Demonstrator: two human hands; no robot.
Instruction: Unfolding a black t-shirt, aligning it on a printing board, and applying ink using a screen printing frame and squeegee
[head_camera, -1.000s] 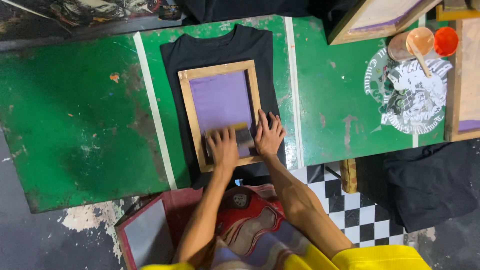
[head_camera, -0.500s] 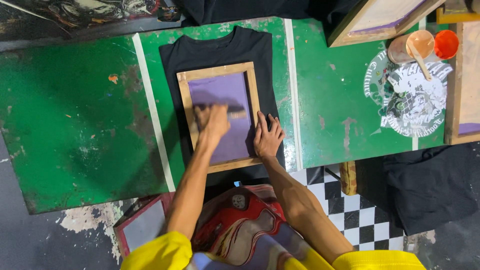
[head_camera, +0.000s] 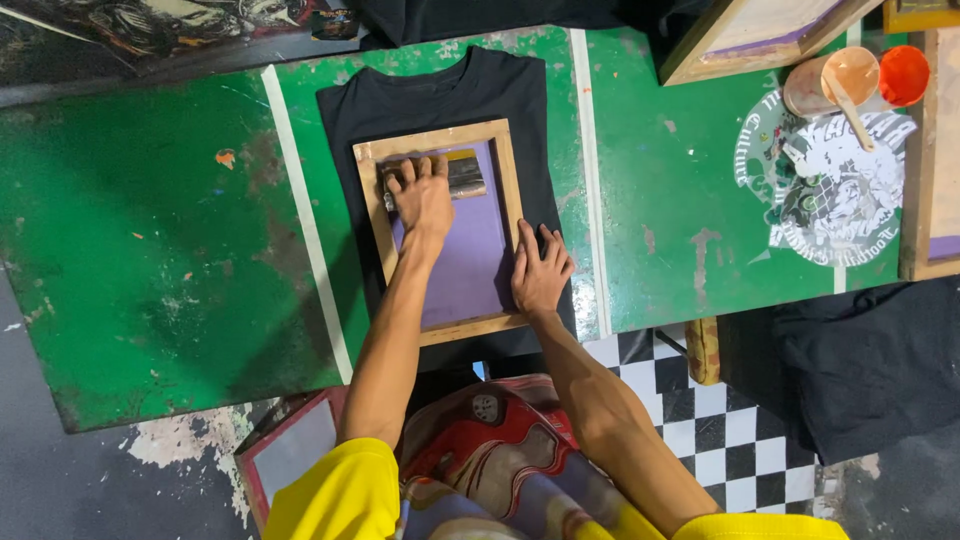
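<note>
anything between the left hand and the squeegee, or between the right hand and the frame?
Nothing visible. The left hand lies directly on the squeegee at the far end of the purple screen. The right hand presses on the wooden frame edge, over the black shirt.

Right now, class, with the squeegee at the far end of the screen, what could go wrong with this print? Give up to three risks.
1. Only the right hand steadies the wooden frame, pressing one side; the frame could shift on the black T-shirt and blur the print.
2. The left hand alone works the squeegee, so pressure may be uneven.
3. The shirt's hem hangs off the green table and might drag.
</note>
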